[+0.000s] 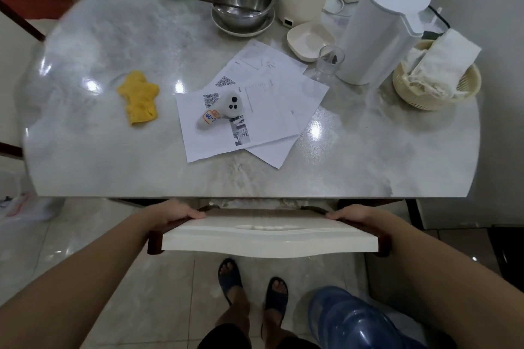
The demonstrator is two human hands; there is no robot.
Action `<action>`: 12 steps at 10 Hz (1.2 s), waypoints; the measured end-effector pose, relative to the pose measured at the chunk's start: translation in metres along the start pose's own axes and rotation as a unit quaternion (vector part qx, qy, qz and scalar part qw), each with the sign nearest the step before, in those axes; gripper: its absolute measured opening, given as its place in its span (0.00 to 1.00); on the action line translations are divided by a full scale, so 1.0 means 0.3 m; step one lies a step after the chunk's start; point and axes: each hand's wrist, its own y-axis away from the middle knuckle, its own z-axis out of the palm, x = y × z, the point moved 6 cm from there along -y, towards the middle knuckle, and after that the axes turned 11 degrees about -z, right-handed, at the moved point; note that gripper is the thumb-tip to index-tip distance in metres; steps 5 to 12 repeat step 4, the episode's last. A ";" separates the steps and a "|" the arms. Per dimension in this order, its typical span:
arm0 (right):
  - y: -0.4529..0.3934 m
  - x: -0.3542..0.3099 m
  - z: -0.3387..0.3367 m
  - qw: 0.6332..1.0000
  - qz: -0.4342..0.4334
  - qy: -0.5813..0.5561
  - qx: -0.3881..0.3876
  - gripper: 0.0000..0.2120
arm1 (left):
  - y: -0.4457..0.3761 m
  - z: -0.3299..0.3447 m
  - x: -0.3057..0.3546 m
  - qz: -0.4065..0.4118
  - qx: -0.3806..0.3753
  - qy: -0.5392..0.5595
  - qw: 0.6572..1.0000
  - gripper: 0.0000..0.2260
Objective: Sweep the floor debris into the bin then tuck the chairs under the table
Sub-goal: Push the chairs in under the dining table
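A chair with a white top rail and dark wood posts (269, 238) stands against the near edge of the grey marble table (113, 173); its seat is hidden under the tabletop. My left hand (175, 214) grips the left end of the chair's top rail. At the right end of that rail my right hand (351, 215) grips it in the same way. My feet in dark sandals stand on the tiled floor just behind the chair. No broom, debris or bin is in view.
On the table lie a yellow cloth (139, 96), loose papers (255, 110) under a white handheld device (224, 110), a steel bowl (241, 0), a white kettle (380, 28) and a basket (436, 85). A blue water jug (357, 320) stands at my right foot.
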 end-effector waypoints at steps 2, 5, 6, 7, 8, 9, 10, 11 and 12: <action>0.095 -0.072 0.004 0.991 -0.013 0.133 0.002 0.25 | 0.129 0.014 0.061 0.040 0.066 -0.223 0.972 0.13; 0.270 -0.155 0.002 0.934 -0.080 0.347 0.016 0.22 | 0.376 0.031 0.133 0.156 0.139 -0.364 0.908 0.18; 0.270 -0.155 0.002 0.934 -0.080 0.347 0.016 0.22 | 0.376 0.031 0.133 0.156 0.139 -0.364 0.908 0.18; 0.270 -0.155 0.002 0.934 -0.080 0.347 0.016 0.22 | 0.376 0.031 0.133 0.156 0.139 -0.364 0.908 0.18; 0.270 -0.155 0.002 0.934 -0.080 0.347 0.016 0.22 | 0.376 0.031 0.133 0.156 0.139 -0.364 0.908 0.18; 0.270 -0.155 0.002 0.934 -0.080 0.347 0.016 0.22 | 0.376 0.031 0.133 0.156 0.139 -0.364 0.908 0.18; 0.270 -0.155 0.002 0.934 -0.080 0.347 0.016 0.22 | 0.376 0.031 0.133 0.156 0.139 -0.364 0.908 0.18; 0.270 -0.155 0.002 0.934 -0.080 0.347 0.016 0.22 | 0.376 0.031 0.133 0.156 0.139 -0.364 0.908 0.18; 0.270 -0.155 0.002 0.934 -0.080 0.347 0.016 0.22 | 0.376 0.031 0.133 0.156 0.139 -0.364 0.908 0.18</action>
